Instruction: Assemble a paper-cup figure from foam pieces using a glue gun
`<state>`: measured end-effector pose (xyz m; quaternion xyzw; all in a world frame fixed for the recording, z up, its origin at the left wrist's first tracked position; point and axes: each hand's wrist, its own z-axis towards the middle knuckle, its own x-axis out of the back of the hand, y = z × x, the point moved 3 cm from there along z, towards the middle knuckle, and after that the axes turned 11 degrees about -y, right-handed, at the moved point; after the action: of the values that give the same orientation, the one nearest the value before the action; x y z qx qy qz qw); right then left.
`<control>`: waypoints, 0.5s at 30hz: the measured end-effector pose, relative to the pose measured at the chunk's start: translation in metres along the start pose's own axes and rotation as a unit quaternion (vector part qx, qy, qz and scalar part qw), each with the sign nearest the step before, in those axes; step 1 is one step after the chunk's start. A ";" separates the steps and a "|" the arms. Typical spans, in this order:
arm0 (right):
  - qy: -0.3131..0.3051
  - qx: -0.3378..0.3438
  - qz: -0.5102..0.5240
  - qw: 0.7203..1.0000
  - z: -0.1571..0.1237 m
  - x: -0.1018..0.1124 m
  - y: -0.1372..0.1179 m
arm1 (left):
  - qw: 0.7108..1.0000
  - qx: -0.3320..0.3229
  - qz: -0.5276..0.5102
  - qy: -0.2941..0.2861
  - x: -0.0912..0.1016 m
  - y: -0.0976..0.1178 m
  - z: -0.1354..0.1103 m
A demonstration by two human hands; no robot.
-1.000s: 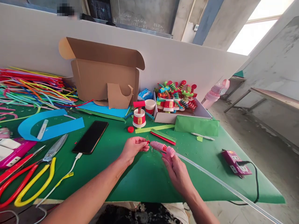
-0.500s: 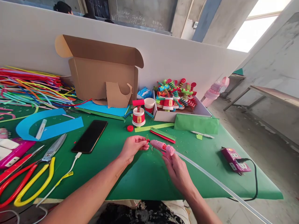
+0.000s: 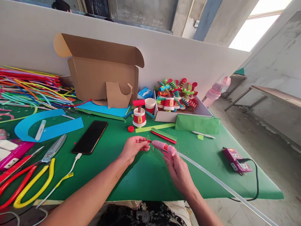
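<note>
Between thumb and fingertips, my left hand (image 3: 135,147) pinches a small red paper piece (image 3: 148,142) with a bit of green at it. My right hand (image 3: 178,168) is wrapped round a pink hot glue gun (image 3: 162,146), its nozzle pointing left and reaching the red piece; whether they touch I cannot tell. A long clear glue stick (image 3: 216,178) runs out of the gun's back to the lower right. Just beyond my hands stand a red and white paper-cup figure (image 3: 139,117) and a red round disc (image 3: 131,129). Green and red paper strips (image 3: 164,136) lie behind the gun.
A box of finished paper figures (image 3: 183,116) stands behind, near a green paper sheet (image 3: 198,125) and a pen (image 3: 203,135). To the left lie a phone (image 3: 90,137), large scissors (image 3: 50,157), blue paper (image 3: 63,128) and colourful pipe cleaners (image 3: 30,89). A purple power strip (image 3: 237,160) sits right.
Both hands hold nearly the same pose, with the glue gun's nozzle still at the red piece. The whole view has shifted very slightly.
</note>
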<state>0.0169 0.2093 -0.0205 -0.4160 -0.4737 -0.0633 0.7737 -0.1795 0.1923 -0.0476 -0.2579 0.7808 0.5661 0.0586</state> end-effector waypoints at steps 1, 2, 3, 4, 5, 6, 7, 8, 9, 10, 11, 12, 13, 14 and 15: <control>0.003 -0.004 0.005 1.000 0.000 0.000 0.001 | 1.000 -0.001 -0.001 0.000 0.000 0.000 0.000; 0.006 -0.010 0.012 1.000 0.000 0.001 0.001 | 1.000 -0.002 -0.003 -0.001 0.000 0.000 0.000; 0.007 -0.016 0.019 1.000 -0.001 0.001 0.002 | 1.000 -0.002 -0.006 -0.002 0.000 0.000 0.000; 0.007 -0.021 0.027 0.999 -0.001 0.001 0.003 | 1.000 0.000 -0.007 -0.001 0.000 0.001 0.000; 0.008 -0.026 0.033 0.999 -0.001 0.001 0.004 | 1.000 0.002 -0.008 0.001 0.000 0.001 0.000; 0.007 -0.028 0.039 0.999 -0.001 0.001 0.005 | 1.000 0.004 -0.008 0.003 0.000 0.001 -0.001; 0.007 -0.028 0.042 0.999 -0.001 0.001 0.005 | 1.000 0.006 -0.007 0.006 0.000 0.002 -0.001; 0.007 -0.027 0.043 0.999 -0.001 0.001 0.005 | 1.000 0.007 -0.007 0.008 -0.001 0.002 -0.001; 0.006 -0.027 0.042 0.999 -0.001 0.001 0.005 | 1.000 0.008 -0.006 0.008 -0.001 0.002 -0.001; 0.004 -0.026 0.040 0.999 -0.001 0.001 0.004 | 1.000 0.008 -0.006 0.008 -0.002 0.003 -0.001; 0.002 -0.025 0.037 0.999 -0.001 0.001 0.004 | 1.000 0.008 -0.006 0.008 -0.002 0.003 -0.002; -0.001 -0.023 0.033 0.999 -0.001 0.001 0.004 | 1.000 0.008 -0.005 0.007 -0.002 0.003 -0.002; -0.002 -0.023 0.030 0.999 -0.001 0.000 0.004 | 1.000 0.008 -0.005 0.007 -0.002 0.002 -0.001; -0.004 -0.023 0.027 0.999 -0.001 0.000 0.004 | 1.000 0.008 -0.004 0.006 -0.001 0.002 -0.001; -0.005 -0.024 0.024 0.999 -0.001 0.000 0.004 | 1.000 0.007 -0.004 0.005 -0.001 0.002 -0.001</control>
<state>0.0193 0.2113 -0.0234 -0.4461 -0.4654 -0.0536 0.7626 -0.1793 0.1921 -0.0456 -0.2631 0.7842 0.5589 0.0589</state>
